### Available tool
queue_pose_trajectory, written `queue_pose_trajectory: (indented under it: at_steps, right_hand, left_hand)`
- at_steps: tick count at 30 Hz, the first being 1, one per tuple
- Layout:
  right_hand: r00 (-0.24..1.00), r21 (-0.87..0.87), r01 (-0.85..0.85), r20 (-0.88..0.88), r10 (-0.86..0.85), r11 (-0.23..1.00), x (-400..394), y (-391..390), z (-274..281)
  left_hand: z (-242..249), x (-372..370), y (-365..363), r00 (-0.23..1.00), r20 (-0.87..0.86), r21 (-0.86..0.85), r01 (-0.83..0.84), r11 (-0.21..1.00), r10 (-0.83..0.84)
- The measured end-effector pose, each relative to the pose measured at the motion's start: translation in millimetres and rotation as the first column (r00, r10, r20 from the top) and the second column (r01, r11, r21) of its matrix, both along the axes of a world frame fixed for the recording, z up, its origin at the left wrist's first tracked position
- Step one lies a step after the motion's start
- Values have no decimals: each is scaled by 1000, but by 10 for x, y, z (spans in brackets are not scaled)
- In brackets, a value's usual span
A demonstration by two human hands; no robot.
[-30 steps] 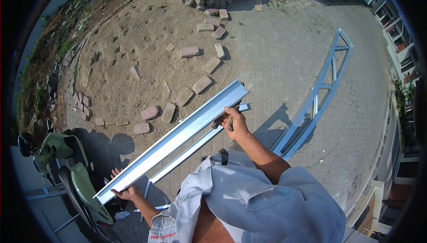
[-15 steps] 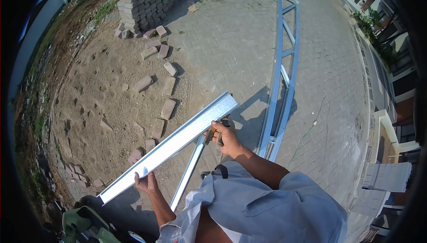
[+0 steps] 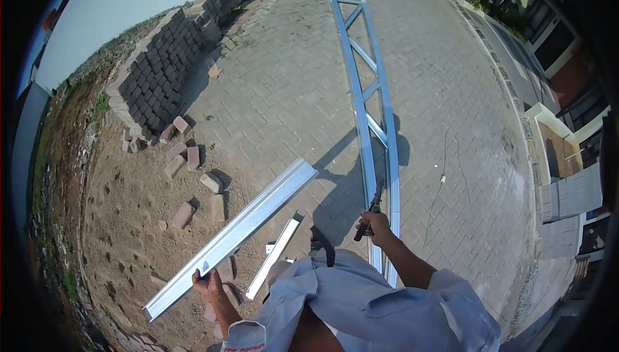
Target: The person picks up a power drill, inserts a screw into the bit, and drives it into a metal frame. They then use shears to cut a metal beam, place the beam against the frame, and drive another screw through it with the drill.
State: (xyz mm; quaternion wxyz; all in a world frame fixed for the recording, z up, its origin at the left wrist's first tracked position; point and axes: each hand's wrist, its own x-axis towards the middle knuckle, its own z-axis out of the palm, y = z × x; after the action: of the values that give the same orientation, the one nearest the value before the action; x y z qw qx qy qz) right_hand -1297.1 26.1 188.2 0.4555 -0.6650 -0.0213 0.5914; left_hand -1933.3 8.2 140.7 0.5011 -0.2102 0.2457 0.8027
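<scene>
My left hand [image 3: 209, 283] is closed on the lower part of a long, shiny metal channel [image 3: 235, 233], which slants up to the right over the sand and paving. In my right hand [image 3: 376, 224] is a pair of tin snips [image 3: 378, 196] with dark jaws pointing forward, overlapping the metal truss in this view. That truss [image 3: 387, 104], two long rails joined by diagonal braces, lies on the paving ahead and to the right. A shorter metal channel [image 3: 274, 258] lies low between my hands, beside my legs.
Stacked paving blocks [image 3: 158, 71] stand at the upper left, with loose blocks [image 3: 184, 215] scattered over the sand [image 3: 129, 223]. A thin green cord [image 3: 435, 205] lies on the paving [image 3: 284, 94] at right. House fronts line the right edge.
My right hand has moved away from the channel to the right with the snips, now over the truss. My left hand keeps hold of the channel. The view has shifted right.
</scene>
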Motion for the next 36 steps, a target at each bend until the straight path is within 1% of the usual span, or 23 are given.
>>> queue_pose_trajectory:
  at_steps: [1, 2, 3, 4, 5, 8, 11, 12, 15, 17, 18, 19, 21, 22, 23, 25, 26, 27, 28, 30, 32, 34, 36]
  right_hand:
    - [999, 32, 39, 30, -40, 999, 133, 129, 6]
    - [995, 65, 77, 55, -80, 995, 240, 264, 6]
    - [992, 109, 97, 70, -105, 989, 320, 393, 4]
    - [988, 151, 118, 83, -132, 981, 388, 522, -6]
    - [983, 191, 139, 95, -159, 972, 444, 653, -19]
    - [975, 196, 196, 67, -213, 961, 585, 1044, -42]
    - [971, 177, 227, 38, -238, 957, 728, 1475, -166]
    - [971, 165, 228, 36, -237, 959, 788, 1620, -224]
    - [975, 6, 163, 150, -162, 987, 1050, 2070, -599]
    - [966, -77, 144, 229, -123, 987, 1176, 2286, -767]
    - [978, -168, 106, 197, -72, 980, 1283, 2328, -874]
    - [987, -267, 55, 161, -11, 962, 1384, 2262, -1000]
    - [989, -524, 83, 146, -6, 848, 1482, 2142, -1311]
    - [986, -564, 146, 146, -76, 813, 1526, 2085, -1394]
    - [978, -609, 208, 144, -152, 765, 1537, 2037, -1426]
    - [948, -665, 317, 200, -247, 676, 1475, 2018, -1338]
    - [920, -621, 391, 235, -315, 679, 1459, 1947, -1386]
    - [900, -620, 432, 246, -361, 655, 1440, 2007, -1359]
    - [890, -629, 447, 241, -387, 636, 1430, 2155, -1319]
    - [874, -648, 464, 225, -431, 604, 1467, 2532, -1293]
    - [870, -659, 457, 192, -453, 598, 1599, 3048, -1385]
    - [875, -671, 430, 147, -461, 604, 1814, 3583, -1534]
    - [890, -691, 386, 104, -445, 611, 2099, 4151, -1668]
  left_hand:
    - [26, 68, 266, 1000, -11, 5, 26, 1000, -26]
    - [31, 123, 534, 999, -32, -38, 25, 999, -26]
    - [380, 462, 825, 995, -50, -36, 81, 996, -83]
    - [572, 690, 1065, 980, -99, -27, 170, 985, -172]
    - [661, 828, 1288, 954, -148, -25, 258, 966, -259]
    - [437, 1015, 2003, 897, -246, -4, 378, 926, -367]
    - [227, 1341, 2781, 883, -291, -10, 382, 924, -369]
    - [183, 1439, 3053, 877, -268, -5, 412, 911, -398]
    - [-228, 1623, 3977, 875, -189, 10, 457, 890, -447]
    - [-260, 1900, 4605, 800, -190, -64, 569, 820, -569]
    - [-270, 2021, 4991, 801, -113, -56, 585, 809, -587]
    - [-273, 2124, 5262, 803, -30, -56, 593, 803, -595]
    - [-176, 2406, 5861, 803, -10, -80, 593, 801, -596]
    - [-110, 2555, 6242, 796, -9, -87, 602, 794, -605]
    - [-122, 2666, 6604, 783, -52, -88, 614, 784, -619]
    - [-174, 2835, 7320, 746, -120, -106, 646, 756, -655]
    - [-157, 2938, 7681, 727, -145, -115, 661, 742, -671]
    - [-61, 3117, 8041, 731, -131, -113, 660, 743, -670]
    - [-63, 3263, 8391, 723, -155, -99, 667, 739, -673]
    - [-77, 3575, 9071, 703, -214, -82, 679, 729, -678]
    - [-81, 3946, 9633, 708, -223, -116, 663, 740, -670]
    - [-109, 4393, 10205, 708, -246, -123, 655, 746, -662]
    - [-238, 4731, 10632, 706, -232, -102, 666, 739, -669]
